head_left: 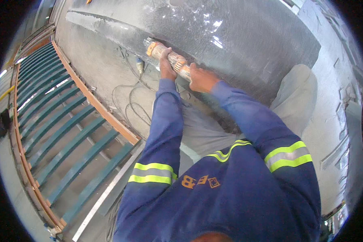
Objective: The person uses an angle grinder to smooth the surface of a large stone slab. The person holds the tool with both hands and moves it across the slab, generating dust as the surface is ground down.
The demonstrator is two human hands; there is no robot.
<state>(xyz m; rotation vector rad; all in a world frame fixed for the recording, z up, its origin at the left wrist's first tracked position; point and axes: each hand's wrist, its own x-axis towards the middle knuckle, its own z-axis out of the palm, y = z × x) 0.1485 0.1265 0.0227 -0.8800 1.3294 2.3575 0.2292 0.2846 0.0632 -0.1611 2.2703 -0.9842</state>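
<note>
A dust-covered angle grinder (176,59) with orange parts lies slantwise in both my hands. My left hand (167,65) is wrapped round its body near the head end. The fingers of my right hand (203,78) close round its rear end. The grinder's head touches or hovers just over the long edge of a large dark grey slab (266,44); I cannot tell which, and the disc is hard to make out. Whitish dust coats the slab's far left edge, and shiny patches show on its top.
A blue and white plug connector (140,66) and a loose cable (130,104) lie on the dusty floor left of my arms. Further left is a long rack of green bars (74,133) with an orange-brown frame. Broken pieces (335,155) lie along the right side.
</note>
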